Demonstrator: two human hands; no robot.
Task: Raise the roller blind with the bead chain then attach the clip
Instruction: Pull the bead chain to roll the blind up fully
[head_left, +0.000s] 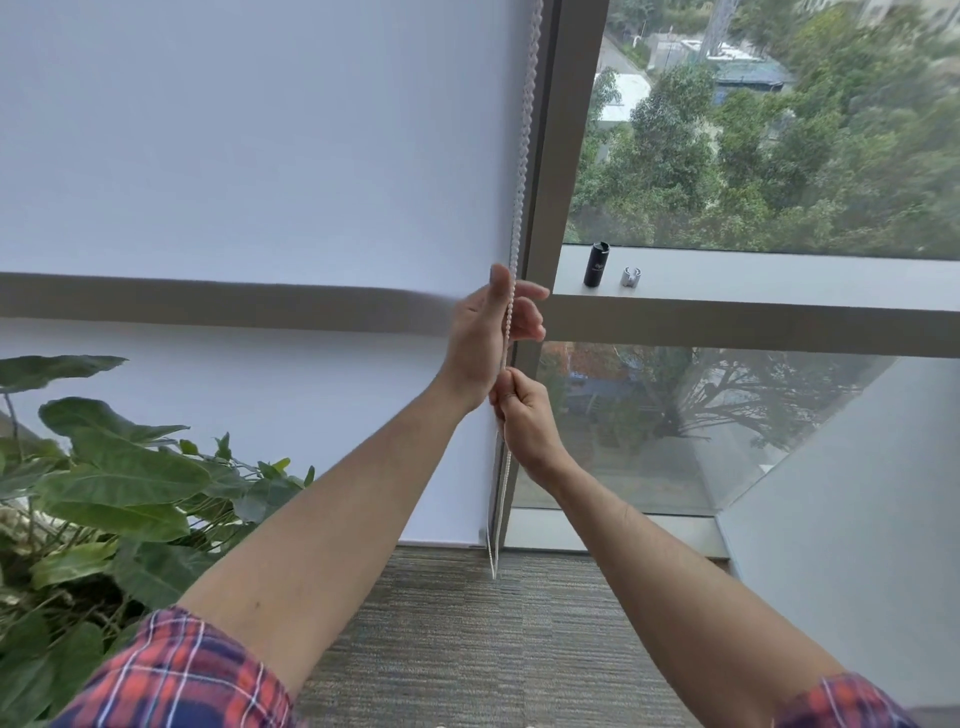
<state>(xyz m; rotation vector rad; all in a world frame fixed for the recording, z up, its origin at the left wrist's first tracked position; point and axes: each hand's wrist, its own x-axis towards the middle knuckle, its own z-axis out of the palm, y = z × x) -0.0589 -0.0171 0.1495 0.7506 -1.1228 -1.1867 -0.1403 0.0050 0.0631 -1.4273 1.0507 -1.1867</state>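
white bead chain (521, 171) vertical (right hand (524, 415) gripping)

Matt white fabric on the roller blind (249, 156), smooth and flat. The bead chain (521, 171) looks like white plastic, knobbly. Window frame (563, 130) is matt grey metal; the ledge (779, 280) is smooth, satin. Black cylinder (597, 265) is matt, the small clip (630, 276) shiny, silvery. Carpet (467, 649) is rough, ribbed grey weave. Sleeves (176, 680) are plaid cloth.
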